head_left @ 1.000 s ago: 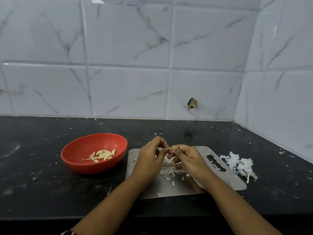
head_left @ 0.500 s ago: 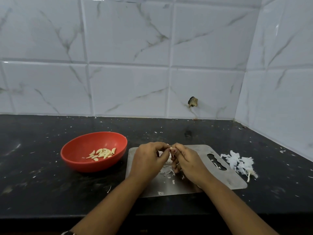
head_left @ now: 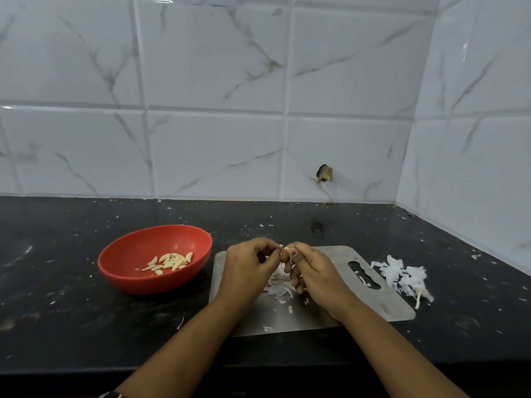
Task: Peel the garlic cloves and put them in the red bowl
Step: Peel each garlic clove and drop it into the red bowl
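Steel board (head_left: 382, 305) beneath; left hand (head_left: 247, 268), right hand (head_left: 316, 272) pinch garlic clove (head_left: 285, 248).

Steel cutting board (head_left: 382, 305) near black counter's (head_left: 71, 326) front edge; marble-tile wall (head_left: 215, 81) behind, chipped hole (head_left: 324, 173).

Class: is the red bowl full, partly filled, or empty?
Partly filled: the red bowl holds only a small heap of peeled cloves.

I find nothing to read from here: no lettering, number, brand or sign shows on the red bowl (head_left: 149, 284), the steel board (head_left: 359, 308), the wall tiles (head_left: 215, 153) or the dark counter (head_left: 57, 311).
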The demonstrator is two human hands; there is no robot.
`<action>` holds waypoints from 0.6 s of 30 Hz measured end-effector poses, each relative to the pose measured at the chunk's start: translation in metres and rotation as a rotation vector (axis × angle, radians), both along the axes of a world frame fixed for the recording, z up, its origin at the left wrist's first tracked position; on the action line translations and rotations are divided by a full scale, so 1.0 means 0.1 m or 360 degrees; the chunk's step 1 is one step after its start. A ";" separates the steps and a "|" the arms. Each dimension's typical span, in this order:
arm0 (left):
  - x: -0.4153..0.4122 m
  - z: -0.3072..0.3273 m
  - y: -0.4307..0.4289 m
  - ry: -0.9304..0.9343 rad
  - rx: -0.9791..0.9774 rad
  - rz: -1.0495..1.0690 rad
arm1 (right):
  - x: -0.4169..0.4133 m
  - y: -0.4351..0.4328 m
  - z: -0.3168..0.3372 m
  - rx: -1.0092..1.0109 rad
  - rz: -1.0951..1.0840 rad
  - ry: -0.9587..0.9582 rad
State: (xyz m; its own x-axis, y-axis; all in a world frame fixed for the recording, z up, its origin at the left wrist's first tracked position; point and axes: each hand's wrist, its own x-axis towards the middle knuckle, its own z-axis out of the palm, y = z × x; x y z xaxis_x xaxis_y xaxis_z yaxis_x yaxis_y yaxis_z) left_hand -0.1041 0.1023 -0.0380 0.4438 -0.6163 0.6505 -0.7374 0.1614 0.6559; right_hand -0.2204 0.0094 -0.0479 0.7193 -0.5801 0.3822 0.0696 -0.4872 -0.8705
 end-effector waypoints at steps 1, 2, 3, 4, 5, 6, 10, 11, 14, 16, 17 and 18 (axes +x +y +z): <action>0.02 -0.01 -0.01 -0.0002 0.0010 0.0022 | 0.00 -0.01 0.00 0.0044 0.0010 -0.0016; 0.03 -0.02 -0.02 -0.0010 0.0016 0.0048 | 0.00 -0.01 0.00 0.0083 0.0015 -0.0024; 0.05 -0.03 -0.02 -0.0020 0.0026 0.0073 | 0.00 -0.02 0.00 0.0122 0.0019 -0.0030; 0.06 -0.03 -0.03 -0.0024 0.0042 0.0092 | -0.01 -0.02 0.01 0.0158 0.0027 -0.0046; 0.07 -0.04 -0.03 -0.0023 0.0063 0.0103 | -0.01 -0.02 0.01 0.0193 0.0039 -0.0074; 0.07 -0.04 -0.03 -0.0016 0.0076 0.0102 | -0.01 -0.02 0.02 0.0221 0.0046 -0.0110; 0.07 -0.04 -0.03 -0.0036 0.0071 0.0059 | -0.02 -0.05 0.01 0.0213 0.0010 -0.0163; 0.07 -0.04 -0.04 -0.0029 0.0057 0.0029 | -0.03 -0.05 0.01 0.0207 0.0000 -0.0169; 0.07 -0.04 -0.03 0.0000 0.0046 -0.0069 | -0.03 -0.07 0.00 0.0203 -0.0026 -0.0203; 0.06 -0.03 -0.02 0.0005 0.0043 -0.0099 | -0.03 -0.08 0.00 0.0195 -0.0033 -0.0212; 0.06 -0.03 -0.03 0.0032 0.0025 -0.0112 | -0.03 -0.08 -0.01 0.0197 -0.0034 -0.0216; 0.07 -0.03 -0.03 0.0074 0.0005 -0.0117 | -0.02 -0.08 -0.01 0.0195 -0.0033 -0.0219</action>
State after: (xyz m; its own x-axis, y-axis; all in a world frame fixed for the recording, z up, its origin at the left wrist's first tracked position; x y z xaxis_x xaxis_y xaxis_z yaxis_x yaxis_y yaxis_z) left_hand -0.0971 0.0992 -0.0413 0.4267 -0.6504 0.6285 -0.6925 0.2121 0.6896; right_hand -0.2229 0.0013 -0.0491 0.6526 -0.6425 0.4016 0.1828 -0.3808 -0.9064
